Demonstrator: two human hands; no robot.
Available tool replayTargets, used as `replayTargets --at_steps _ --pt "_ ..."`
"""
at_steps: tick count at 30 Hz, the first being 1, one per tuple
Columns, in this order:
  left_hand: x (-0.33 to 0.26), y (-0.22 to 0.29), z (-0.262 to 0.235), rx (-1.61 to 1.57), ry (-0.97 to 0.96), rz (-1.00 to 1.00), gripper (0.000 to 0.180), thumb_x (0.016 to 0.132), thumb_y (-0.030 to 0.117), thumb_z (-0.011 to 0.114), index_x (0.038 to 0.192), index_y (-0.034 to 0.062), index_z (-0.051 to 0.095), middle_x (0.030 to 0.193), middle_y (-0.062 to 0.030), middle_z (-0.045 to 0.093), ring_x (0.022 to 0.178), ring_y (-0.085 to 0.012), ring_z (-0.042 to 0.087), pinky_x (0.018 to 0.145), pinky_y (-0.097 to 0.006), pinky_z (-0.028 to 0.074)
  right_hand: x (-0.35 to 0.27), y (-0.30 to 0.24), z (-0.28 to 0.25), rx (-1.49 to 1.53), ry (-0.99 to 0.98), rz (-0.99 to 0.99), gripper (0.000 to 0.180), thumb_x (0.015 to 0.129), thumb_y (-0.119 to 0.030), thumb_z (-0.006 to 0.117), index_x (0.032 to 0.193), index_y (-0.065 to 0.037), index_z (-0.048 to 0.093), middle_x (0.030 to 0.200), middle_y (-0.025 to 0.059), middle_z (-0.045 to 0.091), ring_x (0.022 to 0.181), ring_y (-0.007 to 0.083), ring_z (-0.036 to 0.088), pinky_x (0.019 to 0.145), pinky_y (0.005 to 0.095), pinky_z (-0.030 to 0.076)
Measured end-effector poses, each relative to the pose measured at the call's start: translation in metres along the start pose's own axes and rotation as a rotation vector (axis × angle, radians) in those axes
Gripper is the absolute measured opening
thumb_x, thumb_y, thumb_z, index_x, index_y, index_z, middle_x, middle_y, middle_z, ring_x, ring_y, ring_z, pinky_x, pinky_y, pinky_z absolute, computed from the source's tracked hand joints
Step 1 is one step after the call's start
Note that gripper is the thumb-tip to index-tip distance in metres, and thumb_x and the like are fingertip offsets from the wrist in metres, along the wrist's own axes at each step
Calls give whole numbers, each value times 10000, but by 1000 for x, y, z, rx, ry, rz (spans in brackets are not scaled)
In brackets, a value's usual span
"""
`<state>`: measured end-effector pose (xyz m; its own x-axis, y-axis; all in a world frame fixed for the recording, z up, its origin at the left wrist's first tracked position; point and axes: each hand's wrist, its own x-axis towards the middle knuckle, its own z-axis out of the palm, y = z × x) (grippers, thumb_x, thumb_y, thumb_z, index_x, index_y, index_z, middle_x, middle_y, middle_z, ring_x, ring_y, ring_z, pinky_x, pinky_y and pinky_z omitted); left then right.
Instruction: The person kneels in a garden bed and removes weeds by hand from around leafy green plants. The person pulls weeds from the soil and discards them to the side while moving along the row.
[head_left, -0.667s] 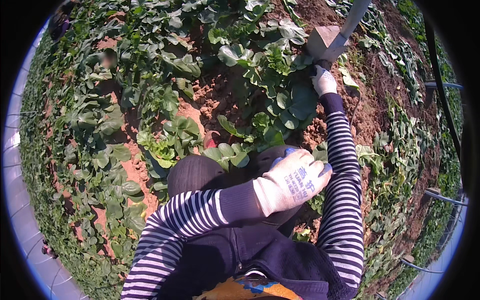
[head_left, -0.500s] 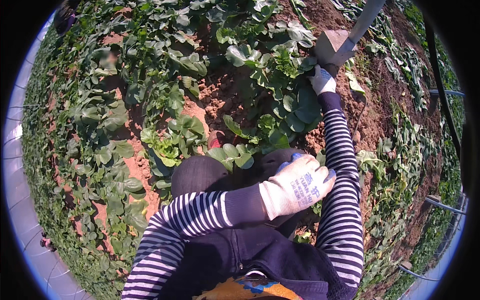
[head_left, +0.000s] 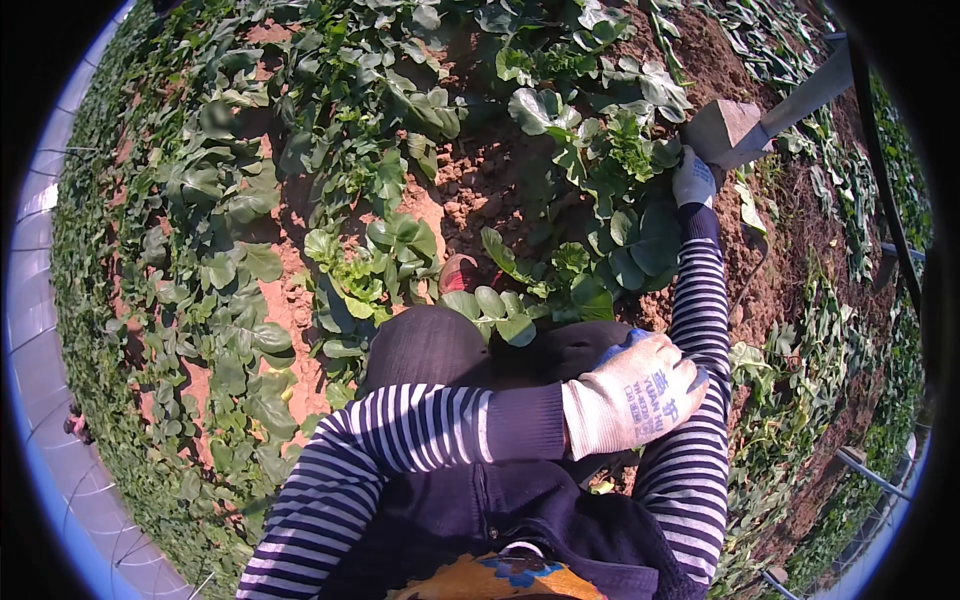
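My left hand [head_left: 636, 396], in a white knit glove with a blue patch near the thumb, lies across my body with its fingers curled onto the striped sleeve [head_left: 697, 345] of my right arm. My right arm stretches far forward. At its end my right hand [head_left: 695, 182], also in a white glove, is beside a pale block [head_left: 726, 133] at the foot of a grey post [head_left: 812, 88]. Broad green leaves [head_left: 643, 243] grow just left of that hand. Its fingertips are partly hidden against the block and leaves, so whether it holds anything does not show.
My bent knees [head_left: 428, 350] are close to a leafy plant [head_left: 492, 312]. Rows of leafy plants [head_left: 235, 200] cover the left, with reddish soil [head_left: 480, 190] between them. Pulled or wilting leaves [head_left: 790, 350] lie at right. A dark hose [head_left: 880, 170] hangs along the right edge.
The view has shifted, so plants, block and post appear farther right. My right hand has turned more upright beside the block. My left hand still lies on the right sleeve.
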<state>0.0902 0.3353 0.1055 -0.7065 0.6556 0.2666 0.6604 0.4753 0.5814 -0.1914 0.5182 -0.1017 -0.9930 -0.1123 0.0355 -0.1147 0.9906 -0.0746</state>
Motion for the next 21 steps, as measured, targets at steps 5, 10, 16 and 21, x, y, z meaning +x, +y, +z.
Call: replayTargets --at_steps 5,10,16,21 --pt "-1 1 -7 36 -88 6 392 810 194 525 1148 4 581 942 -108 619 889 -243 600 877 -378 459 -66 50 -50 228 280 156 320 849 -82 609 1166 -86 565 1100 143 656 890 279 658 795 358 517" --pt "0 4 -3 48 -11 22 383 796 224 577 1138 52 602 942 -75 606 879 -228 593 864 -371 467 -156 181 -80 1205 682 308 526 817 0 653 1275 55 400 1136 162 582 952 220 600 841 291 502" --pt "-3 -1 -3 156 9 2 379 808 269 641 1139 90 595 969 -40 596 935 -223 583 883 -378 449 -248 127 -86 340 70 596 539 846 -302 645 1259 4 482 1165 206 582 1016 333 587 890 385 458" --pt "-5 -5 5 174 6 9 396 784 253 673 1139 98 589 1001 -46 601 948 -229 583 884 -381 446 -304 76 -68 -33 -104 652 493 831 -494 633 1054 -60 558 1018 179 609 963 353 611 782 440 493"
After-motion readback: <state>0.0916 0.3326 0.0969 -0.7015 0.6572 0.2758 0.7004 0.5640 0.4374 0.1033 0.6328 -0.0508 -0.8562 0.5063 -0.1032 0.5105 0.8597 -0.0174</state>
